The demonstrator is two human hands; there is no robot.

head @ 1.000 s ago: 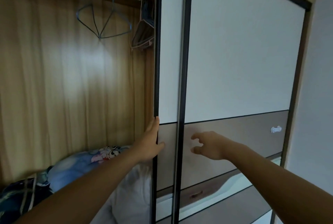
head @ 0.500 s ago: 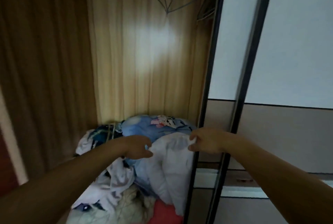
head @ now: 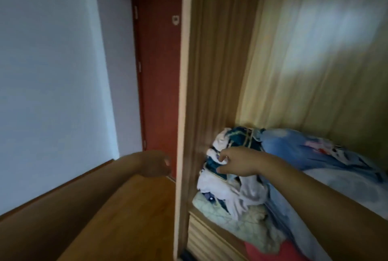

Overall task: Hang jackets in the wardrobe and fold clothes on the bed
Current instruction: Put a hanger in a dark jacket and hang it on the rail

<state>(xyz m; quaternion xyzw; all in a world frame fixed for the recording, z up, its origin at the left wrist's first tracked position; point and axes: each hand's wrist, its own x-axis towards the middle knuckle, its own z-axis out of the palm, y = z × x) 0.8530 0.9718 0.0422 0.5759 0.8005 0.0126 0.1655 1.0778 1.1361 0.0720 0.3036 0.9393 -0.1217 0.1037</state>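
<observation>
Right hand (head: pixel 237 162) on teal garment (head: pixel 236 137) by wardrobe (head: pixel 210 71) left wall, grip unclear; left hand (head: pixel 156 164) slack, empty. Pinch one layer.

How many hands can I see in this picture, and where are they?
2. The left hand hangs outside the wardrobe, in front of the red door; the right hand reaches onto the clothes pile inside the wardrobe.

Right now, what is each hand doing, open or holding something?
Left hand: curled, too blurred to tell.
Right hand: open, thumb and finger spread at the clothes pile.
</observation>
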